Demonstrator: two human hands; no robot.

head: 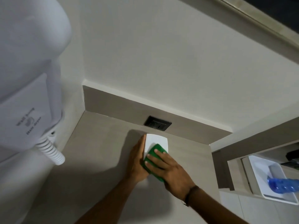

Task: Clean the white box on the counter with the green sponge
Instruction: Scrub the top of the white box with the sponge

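Counter (100, 159) grey, matte — hair dryer (27, 78) L, socket (157, 125) behind box (157, 139).

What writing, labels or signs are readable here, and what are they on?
"Wall hung": on the white hair dryer, blurred and sideways; likely reading.
"Hair dryer": same unit, lower line; also blurred.
White box, green sponge, black socket, blue bottle: no text visible.

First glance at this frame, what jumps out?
The sponge stands out at centre, bright green, pressed flat by the right hand onto the white box on the counter. The left hand rests against the box's left side. A big white hair dryer fills the left, and a blue bottle lies in a white tray at lower right.
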